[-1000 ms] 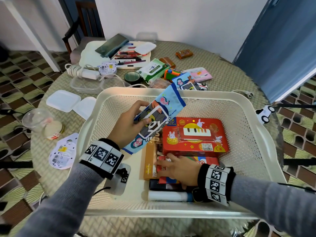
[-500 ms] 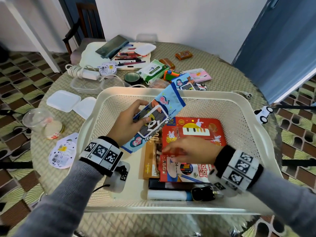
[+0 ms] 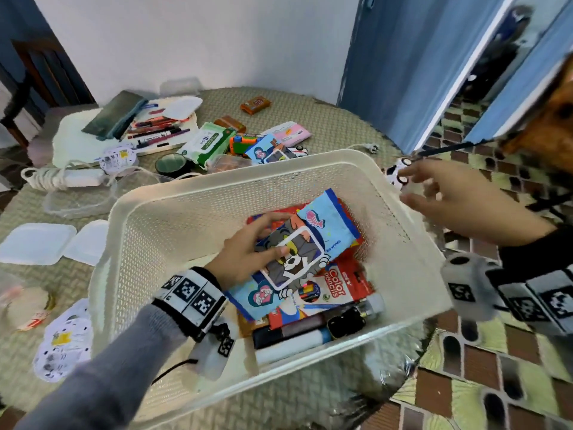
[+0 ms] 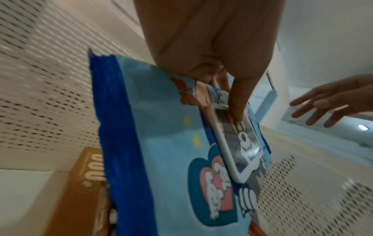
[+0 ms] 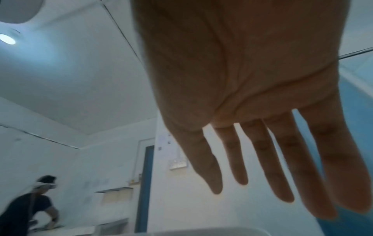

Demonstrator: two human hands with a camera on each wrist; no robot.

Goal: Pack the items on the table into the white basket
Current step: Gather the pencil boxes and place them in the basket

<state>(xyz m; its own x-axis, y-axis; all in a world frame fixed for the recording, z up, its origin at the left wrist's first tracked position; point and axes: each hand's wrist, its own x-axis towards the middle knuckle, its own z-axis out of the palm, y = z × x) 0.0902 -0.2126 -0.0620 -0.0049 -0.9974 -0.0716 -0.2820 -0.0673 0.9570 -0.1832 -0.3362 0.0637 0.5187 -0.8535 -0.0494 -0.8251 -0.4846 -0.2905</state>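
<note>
Packing in progress, head view with both wrist views. My left hand (image 3: 245, 252) holds the light-blue cartoon-cat wet-wipes pack (image 3: 297, 259) low inside the white perforated plastic basket (image 3: 148, 231); the grip is closed on it — thumb pressed on the pack's white flip lid, fingers curled beneath, as the left wrist view confirms (image 4: 220, 52). The pack lies tilted over the red colour-pencil box (image 3: 338, 290) and is, I judge, about to be released.

My right hand (image 3: 459, 200) is outside the basket, past its right rim, with fingers spread and holding nothing; the right wrist view shows the empty, open palm (image 5: 242, 79). Its fingertips are just beside the small black-and-white toy car (image 3: 398, 175) near the edge of the worktop, which I take to be the next item to collect.

Already packed, as far as visible: the pencil box, a red item under the wipes, a brown cardboard box (image 4: 80, 188), a dark marker and a white tube (image 3: 291, 344) along the near wall.

Left to pack — a good deal. On the round woven-mat worktop (image 3: 325, 131) remain the green-and-white wipes packet (image 3: 207, 144), a pink packet (image 3: 293, 133), an orange toy (image 3: 243, 142), a second blue cartoon pack (image 3: 266, 150), brown wrapped bars (image 3: 255, 104), a white tray of pens (image 3: 93, 141), a coiled white power strip (image 3: 68, 178) and white plastic lids (image 3: 37, 243). I judge the task well under half done.
</note>
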